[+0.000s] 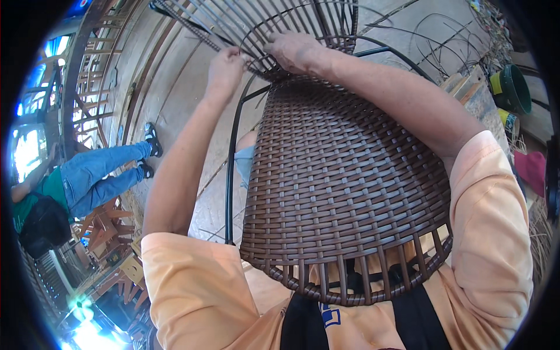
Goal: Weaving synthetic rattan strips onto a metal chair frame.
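Observation:
A brown wicker chair (341, 175) fills the middle, its woven part narrowing away from me. Beyond the weave, bare lengthwise strands (233, 23) fan out inside a wrapped edge. My left hand (226, 69) is closed in a pinch at the left edge, where weave and bare strands meet; a thin strand seems to lie between its fingers. My right hand (293, 51) lies over the bare strands just beyond the last woven rows, its fingers bent down among them. What its fingertips grip is hidden.
A dark metal frame (231, 157) borders the chair. Loose strands (429, 44) curl on the floor at far right, near a dark green bucket (512, 87). Another person in jeans (105, 169) is at left, near brown wooden pieces (108, 227). Bright light glares at lower left.

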The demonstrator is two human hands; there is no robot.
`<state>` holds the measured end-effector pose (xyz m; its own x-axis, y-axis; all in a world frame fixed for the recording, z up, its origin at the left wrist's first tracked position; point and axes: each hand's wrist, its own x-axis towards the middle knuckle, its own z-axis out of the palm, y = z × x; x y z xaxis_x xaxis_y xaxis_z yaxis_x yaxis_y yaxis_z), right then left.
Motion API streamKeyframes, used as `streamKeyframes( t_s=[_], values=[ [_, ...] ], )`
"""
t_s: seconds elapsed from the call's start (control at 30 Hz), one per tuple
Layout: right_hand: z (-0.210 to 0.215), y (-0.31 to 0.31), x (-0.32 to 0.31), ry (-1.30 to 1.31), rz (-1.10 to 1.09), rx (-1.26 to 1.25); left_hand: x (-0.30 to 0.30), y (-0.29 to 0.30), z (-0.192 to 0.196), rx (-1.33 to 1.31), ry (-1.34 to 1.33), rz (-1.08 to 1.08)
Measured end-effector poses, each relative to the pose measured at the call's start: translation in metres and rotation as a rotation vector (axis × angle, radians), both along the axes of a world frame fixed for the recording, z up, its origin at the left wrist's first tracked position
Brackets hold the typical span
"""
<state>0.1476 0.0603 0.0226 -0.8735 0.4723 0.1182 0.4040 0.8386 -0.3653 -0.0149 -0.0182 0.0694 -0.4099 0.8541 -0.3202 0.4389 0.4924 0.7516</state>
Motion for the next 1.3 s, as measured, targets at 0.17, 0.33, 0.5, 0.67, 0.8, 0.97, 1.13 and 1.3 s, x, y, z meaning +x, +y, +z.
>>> streamKeyframes(
  t_s=[0.17, 0.33, 0.5, 0.67, 0.8, 0.97, 1.13, 1.3],
  values=[
    [-0.009, -0.012, -0.017, 0.075, 0.020, 0.013, -0.015, 0.021, 0.000, 0.109, -0.022, -0.067],
    [-0.018, -0.015, -0.016, 0.120, -0.025, -0.017, -0.015, 0.036, -0.011, 0.163, 0.022, -0.077],
    [-0.004, -0.021, -0.015, -0.060, -0.039, -0.057, -0.007, 0.035, -0.022, 0.370, 0.843, -0.275],
    [0.006, -0.024, -0.021, -0.199, -0.076, -0.014, 0.002, 0.032, -0.024, 0.311, 1.010, -0.246],
    [-0.003, -0.023, -0.017, -0.004, -0.068, -0.033, 0.004, 0.020, -0.007, 0.114, 0.371, -0.141],
    [-0.006, -0.016, -0.015, -0.083, 0.003, -0.036, 0.011, -0.025, 0.007, 0.165, -0.069, 0.022],
    [0.000, -0.010, -0.012, -0.198, 0.024, -0.085, -0.073, -0.097, 0.035, 0.371, -0.897, 0.303],
    [0.018, -0.001, -0.021, -0.201, -0.025, -0.197, -0.214, -0.288, 0.115, 1.022, -0.668, 0.643]
  ],
)
